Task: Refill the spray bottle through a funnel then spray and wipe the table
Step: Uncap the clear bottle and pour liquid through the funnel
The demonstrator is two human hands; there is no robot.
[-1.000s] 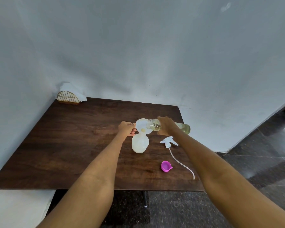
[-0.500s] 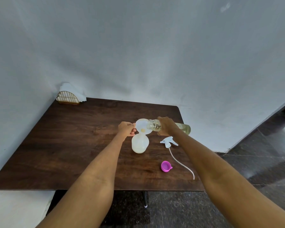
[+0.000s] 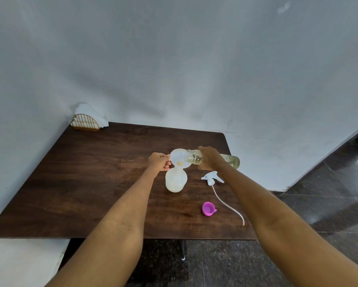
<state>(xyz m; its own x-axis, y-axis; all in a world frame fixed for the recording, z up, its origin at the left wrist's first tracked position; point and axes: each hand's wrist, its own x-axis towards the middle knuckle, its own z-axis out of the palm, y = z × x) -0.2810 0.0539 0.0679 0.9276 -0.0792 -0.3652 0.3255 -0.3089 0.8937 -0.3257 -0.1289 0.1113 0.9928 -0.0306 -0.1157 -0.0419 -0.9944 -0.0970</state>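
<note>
Spray bottle point(image 3: 176, 181), a squat translucent white plastic one with its neck open, stands on the dark brown wooden surface point(image 3: 91, 183) just below the left hand point(image 3: 158, 161). Largest after the surface is the clear plastic refill bottle of pale yellow liquid point(image 3: 231, 160), gripped on its side by the right hand point(image 3: 210, 158), its mouth over the white plastic funnel point(image 3: 179, 159). The left hand is closed on the funnel's rim. Nearer than the right hand lie the white trigger sprayer head with its tube point(image 3: 212, 178) and a small pink cap point(image 3: 208, 208).
</note>
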